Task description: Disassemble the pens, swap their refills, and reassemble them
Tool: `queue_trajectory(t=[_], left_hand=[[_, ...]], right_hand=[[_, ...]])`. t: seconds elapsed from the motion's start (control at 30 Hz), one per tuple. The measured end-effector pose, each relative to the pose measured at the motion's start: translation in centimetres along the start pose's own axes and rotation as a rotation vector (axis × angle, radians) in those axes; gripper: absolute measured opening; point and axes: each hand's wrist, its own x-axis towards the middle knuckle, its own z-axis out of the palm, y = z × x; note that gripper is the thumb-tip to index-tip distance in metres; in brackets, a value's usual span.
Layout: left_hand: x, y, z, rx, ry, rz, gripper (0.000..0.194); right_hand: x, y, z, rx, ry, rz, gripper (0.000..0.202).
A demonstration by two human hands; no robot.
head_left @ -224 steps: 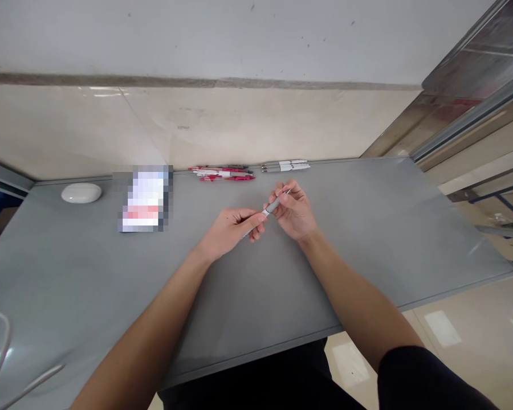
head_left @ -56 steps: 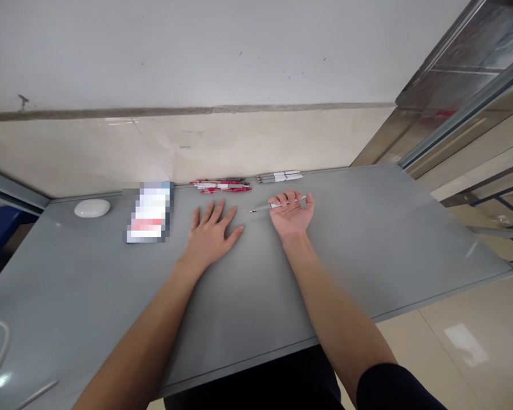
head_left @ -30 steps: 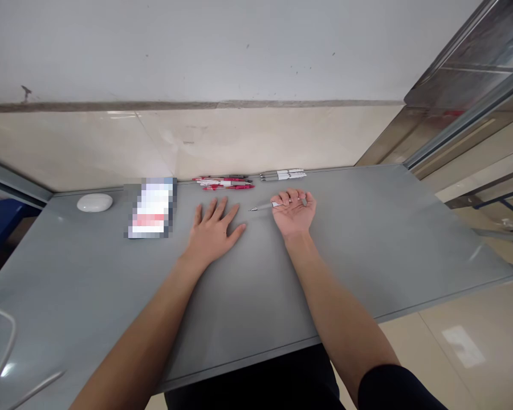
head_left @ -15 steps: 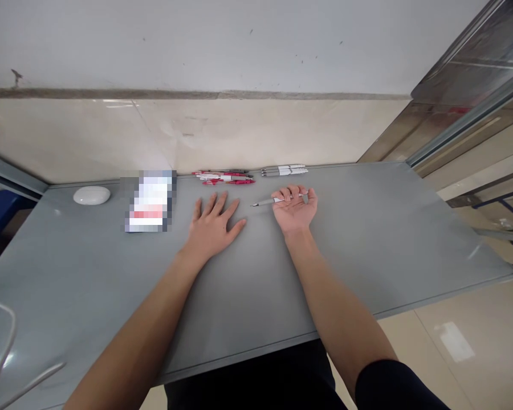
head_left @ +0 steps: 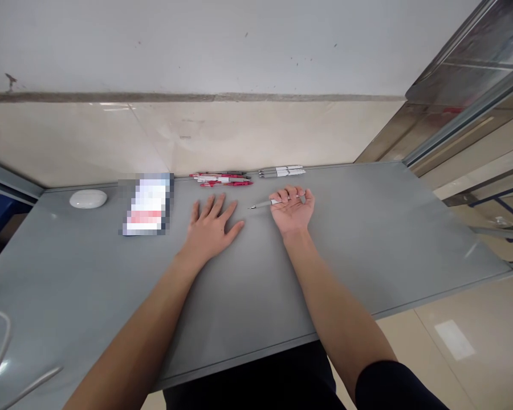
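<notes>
- White oval object (head_left: 88, 199) — there by the table's (head_left: 248, 302) far-left corner.
- Left hand (head_left: 208, 230) spread, palm down, short of the far edge.
- Right hand (head_left: 294, 215), palm up, curled round a pen (head_left: 263, 204) — a holding step, seemingly; moving it calls for steady grip.

soft light, floor (head_left: 487, 341) glare, stretched edges

held pen (head_left: 263, 204): smooth plastic (tip (head_left: 252, 207) looks metal) | desktop (head_left: 248, 296): smooth, semi-gloss | sleeve (head_left: 393, 387): matt cloth | floor (head_left: 491, 319): glossy
</notes>
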Motion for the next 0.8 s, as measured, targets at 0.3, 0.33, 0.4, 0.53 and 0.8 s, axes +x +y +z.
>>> queue_trajectory(t=[0.3, 0.33, 0.4, 0.53, 0.8], left_hand=[[0.02, -0.22, 0.34, -0.008, 0.042, 0.016, 0.058], [0.03, -0.22, 0.34, -0.009, 0.041, 0.016, 0.058], [0.03, -0.2, 0.3, -0.012, 0.037, 0.016, 0.058], [0.03, -0.13, 0.22, -0.011, 0.039, 0.012, 0.057], [0.0, -0.16, 0.32, 0.013, 0.089, 0.025, 0.054]], right_hand=[[0.0, 0.12, 0.04, -0.003, -0.009, -0.01, 0.024], [-0.01, 0.12, -0.01, -0.013, -0.007, -0.021, 0.025], [-0.03, 0.12, -0.08, -0.022, -0.006, -0.035, 0.027], [-0.05, 0.11, -0.16, 0.025, -0.028, -0.026, 0.03], [-0.34, 0.11, 0.42, -0.022, 0.011, -0.063, 0.034]])
